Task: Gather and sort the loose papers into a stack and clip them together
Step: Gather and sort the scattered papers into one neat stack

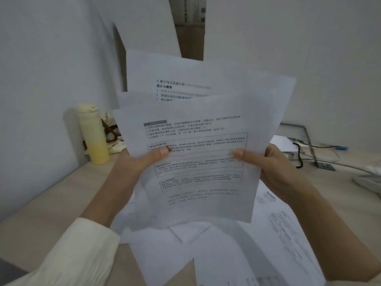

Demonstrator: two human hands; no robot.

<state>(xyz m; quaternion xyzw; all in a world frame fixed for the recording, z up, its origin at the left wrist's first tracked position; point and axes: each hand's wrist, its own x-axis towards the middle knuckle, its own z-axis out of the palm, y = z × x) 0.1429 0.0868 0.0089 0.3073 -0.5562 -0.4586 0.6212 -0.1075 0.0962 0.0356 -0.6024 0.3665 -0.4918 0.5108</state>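
Observation:
Several printed white sheets are held up, fanned and uneven, above the desk in front of me. My left hand grips their left edge, thumb pressed on the front page. At the right edge my right hand holds the same bundle, thumb on the front. More loose printed papers lie overlapping on the light wooden desk beneath the held sheets. No clip is visible.
A pale yellow bottle stands at the back left by the wall, with small items behind it. Black and grey cables and a metal stand sit at the back right. White walls close off the desk's rear.

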